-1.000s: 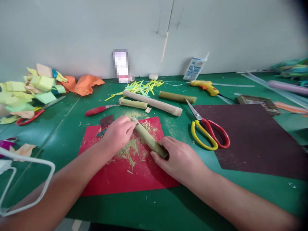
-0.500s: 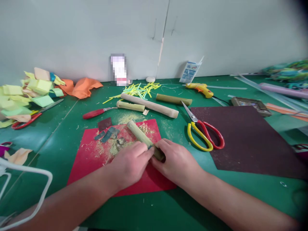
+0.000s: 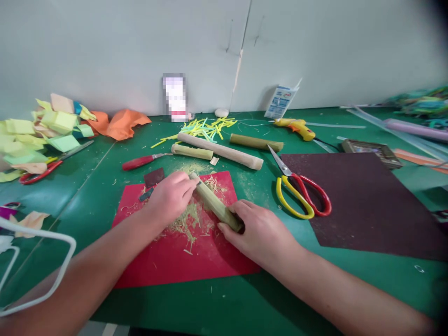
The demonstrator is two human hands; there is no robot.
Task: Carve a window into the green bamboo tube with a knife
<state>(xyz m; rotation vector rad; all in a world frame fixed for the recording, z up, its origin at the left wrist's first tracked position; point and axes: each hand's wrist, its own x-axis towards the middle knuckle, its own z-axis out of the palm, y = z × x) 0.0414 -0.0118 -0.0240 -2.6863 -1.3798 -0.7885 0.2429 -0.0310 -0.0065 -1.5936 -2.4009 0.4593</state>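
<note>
A pale green bamboo tube [image 3: 215, 201] slants across a red sheet [image 3: 154, 266] strewn with fine shavings. Its near end is gripped by my right hand [image 3: 257, 224], with thumb and fingers around it. At the far end, my left hand [image 3: 173, 196] is closed in a pinch; a small dark edge of what looks like sandpaper [image 3: 199, 183] shows at the fingertips against the tube. Most of that piece is hidden. Beside my left hand lie a brown square [image 3: 154, 178] and a dark grey scrap [image 3: 145, 195].
Beyond lie a red-handled tool [image 3: 140, 162], more bamboo pieces [image 3: 257, 142] and a pale rod [image 3: 224, 151]. Scissors [image 3: 299, 191] rest to the right beside a dark brown sheet [image 3: 364, 200]. A yellow glue gun [image 3: 297, 128] and folded papers [image 3: 56, 126] are farther off.
My left hand has moved away from me along the tube, from near my right hand to the far end. My right hand keeps its grip. The view has shifted slightly.
</note>
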